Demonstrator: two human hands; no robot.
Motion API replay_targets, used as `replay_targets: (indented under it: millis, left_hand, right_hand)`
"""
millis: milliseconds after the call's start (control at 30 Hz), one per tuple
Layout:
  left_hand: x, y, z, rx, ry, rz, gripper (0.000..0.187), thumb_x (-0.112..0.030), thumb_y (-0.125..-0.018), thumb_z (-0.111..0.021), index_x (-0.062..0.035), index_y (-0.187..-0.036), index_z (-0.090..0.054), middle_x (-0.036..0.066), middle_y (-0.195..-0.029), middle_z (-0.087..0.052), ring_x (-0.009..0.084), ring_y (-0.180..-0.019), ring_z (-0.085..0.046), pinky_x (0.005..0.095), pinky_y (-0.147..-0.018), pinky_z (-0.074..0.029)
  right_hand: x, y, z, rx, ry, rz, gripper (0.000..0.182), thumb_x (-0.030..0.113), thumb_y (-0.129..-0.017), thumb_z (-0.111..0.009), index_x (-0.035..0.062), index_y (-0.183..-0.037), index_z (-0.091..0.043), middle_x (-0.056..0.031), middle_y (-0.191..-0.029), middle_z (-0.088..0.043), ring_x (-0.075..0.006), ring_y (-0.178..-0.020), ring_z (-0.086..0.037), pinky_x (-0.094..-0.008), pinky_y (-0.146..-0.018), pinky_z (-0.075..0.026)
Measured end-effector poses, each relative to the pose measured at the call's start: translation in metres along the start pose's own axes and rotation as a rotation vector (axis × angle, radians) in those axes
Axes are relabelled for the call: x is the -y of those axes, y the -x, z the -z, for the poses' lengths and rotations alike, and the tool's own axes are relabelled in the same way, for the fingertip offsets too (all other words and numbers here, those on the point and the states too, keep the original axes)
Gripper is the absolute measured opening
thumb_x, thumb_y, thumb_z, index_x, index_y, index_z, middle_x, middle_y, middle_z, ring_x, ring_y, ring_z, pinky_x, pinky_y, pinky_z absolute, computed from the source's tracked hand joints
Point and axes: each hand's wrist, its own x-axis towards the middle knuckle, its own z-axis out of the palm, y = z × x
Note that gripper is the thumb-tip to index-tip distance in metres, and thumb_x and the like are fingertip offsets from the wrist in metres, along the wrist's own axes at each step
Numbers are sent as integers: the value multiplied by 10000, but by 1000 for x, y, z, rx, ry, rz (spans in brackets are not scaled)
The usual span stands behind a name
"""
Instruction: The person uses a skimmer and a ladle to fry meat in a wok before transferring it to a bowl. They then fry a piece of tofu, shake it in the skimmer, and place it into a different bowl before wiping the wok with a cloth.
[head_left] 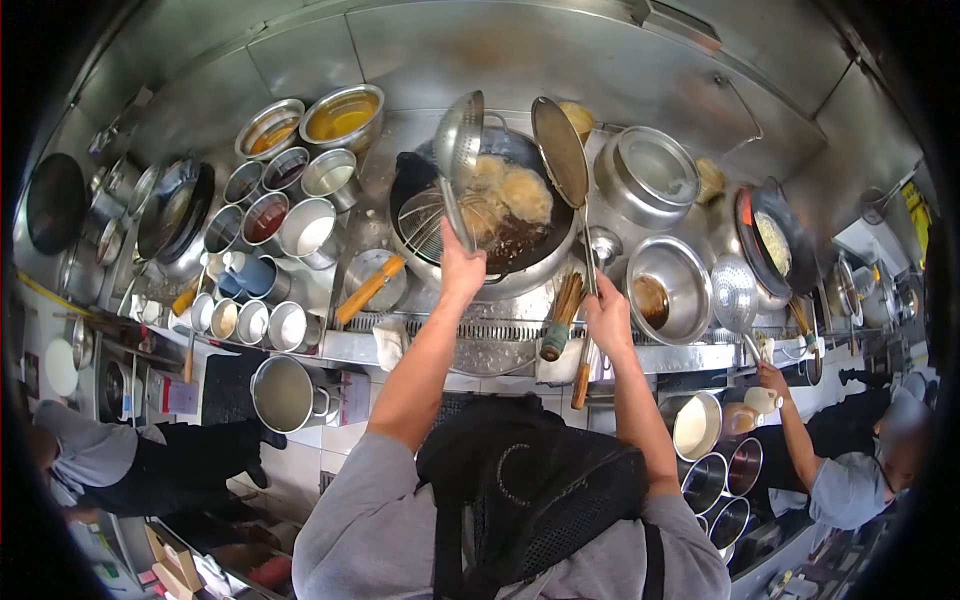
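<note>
My left hand (463,268) is closed around the handle of a perforated skimmer (459,135), its bowl raised over the wok's left part. In my right hand (608,312) is the long handle of a fine-mesh strainer (560,150), whose round head stands tilted at the wok's right rim. Between them, the dark wok (410,185) holds bubbling dark oil and golden fried pieces (524,195). A wire basket strainer (420,222) lies across the wok's left side, its wooden handle (370,290) pointing toward me. Beside my right hand lies a bamboo brush (563,315).
Metal bowls of yellow liquid (345,115) and several seasoning pots (308,230) stand left. To the right are a lidded pot (650,175), a steel bowl (690,285) and another wok (770,245). Co-workers (845,470) (110,455) are at both sides.
</note>
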Motion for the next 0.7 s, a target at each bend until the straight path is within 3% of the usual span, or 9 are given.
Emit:
replay_targets:
  millis: [67, 167, 200, 233, 300, 333, 400, 467, 700]
  left_hand:
    - [-21, 11, 17, 64, 236, 136, 911, 46, -756, -539, -59, -1513, -43, 255, -1169, -555, 259, -705, -630, 351, -594, -515]
    - [-38, 19, 36, 107, 339, 177, 915, 78, -758, -521, -82, -1517, -35, 205, -1079, -574, 155, -566, -542, 293, -437, -440]
    - [-47, 22, 42, 122, 248, 207, 919, 46, -763, -538, -79, -1515, -25, 238, -1087, -597, 262, -673, -622, 356, -559, -503]
    - [-38, 22, 40, 121, 247, 208, 919, 46, -763, -538, -79, -1515, -25, 238, -1087, -597, 262, -673, -622, 356, -559, -503]
    - [-12, 20, 37, -152, -226, -349, 906, 22, -762, -538, -63, -1510, -33, 283, -1118, -596, 393, -876, -638, 415, -756, -511]
    - [-19, 25, 41, -160, -225, -350, 906, 22, -762, -538, -63, -1510, -33, 283, -1118, -596, 393, -876, -638, 415, -756, -511]
    - [-29, 37, 49, -33, -219, -197, 886, 8, -756, -532, -36, -1502, -56, 319, -1178, -559, 465, -1066, -562, 438, -915, -448]
    - [-27, 42, 53, -22, -234, -188, 884, 15, -753, -529, -29, -1500, -59, 321, -1180, -556, 462, -1071, -561, 442, -918, -448]
    - [-19, 47, 66, -13, -321, -161, 918, 46, -741, -527, -52, -1506, -29, 321, -1212, -538, 469, -1074, -554, 469, -914, -447]
  right_hand:
    - [3, 4, 6, 8, -6, -17, 488, 29, -803, -492, 6, -1289, -535, -263, -727, -602, -313, -586, -598, -398, -623, -485]
    - [-7, 6, 3, 23, -21, -36, 486, 30, -802, -487, 13, -1285, -538, -276, -770, -613, -339, -650, -628, -409, -651, -490]
    - [-8, 6, 1, 51, -19, -29, 484, 27, -803, -495, 10, -1285, -537, -282, -797, -617, -357, -687, -637, -417, -664, -492]
    - [-8, 7, -2, 80, -17, -20, 483, 24, -804, -503, 8, -1285, -536, -289, -825, -622, -375, -724, -647, -425, -677, -493]
    - [1, 16, -20, 57, 29, 50, 485, 22, -803, -516, 5, -1287, -532, -290, -843, -626, -388, -751, -647, -429, -690, -496]
    - [7, 20, -31, 32, 76, 121, 487, 19, -802, -528, 1, -1289, -528, -292, -862, -629, -401, -779, -647, -433, -704, -498]
    - [15, 30, -48, 94, 77, 75, 491, 16, -801, -536, 1, -1292, -524, -291, -872, -631, -405, -786, -645, -436, -711, -500]
    - [22, 36, -60, 190, 30, -43, 472, 16, -789, -523, -14, -1260, -546, -313, -930, -619, -417, -863, -647, -436, -769, -502]
    - [13, 46, -88, 185, 62, 40, 518, -2, -792, -506, -55, -1307, -481, -316, -883, -622, -446, -818, -632, -468, -758, -500]
